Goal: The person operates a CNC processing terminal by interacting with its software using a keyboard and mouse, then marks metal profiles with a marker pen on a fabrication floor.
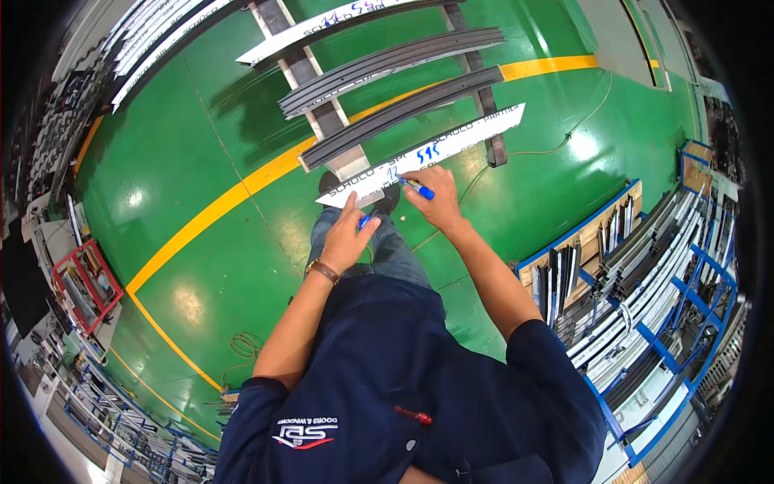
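Note:
A long profile under white printed film [459, 143] lies crosswise in front of me, with blue handwritten figures on it. My right hand [441, 198] is closed around a blue marker [422, 190], its tip at the film beside the handwriting. My left hand [345, 240] rests at the near edge of the profile, one finger stretched onto the film. Between its thumb and fingers sits a small blue piece [365, 222], which looks like the marker's cap.
Dark profiles [403, 113] and another white-filmed profile [339, 24] lie farther off across two support bars [302, 64]. To the right stand blue racks [669, 347] full of profiles. A cable [556, 147] runs over the green floor [193, 218]. A red frame [89, 282] stands left.

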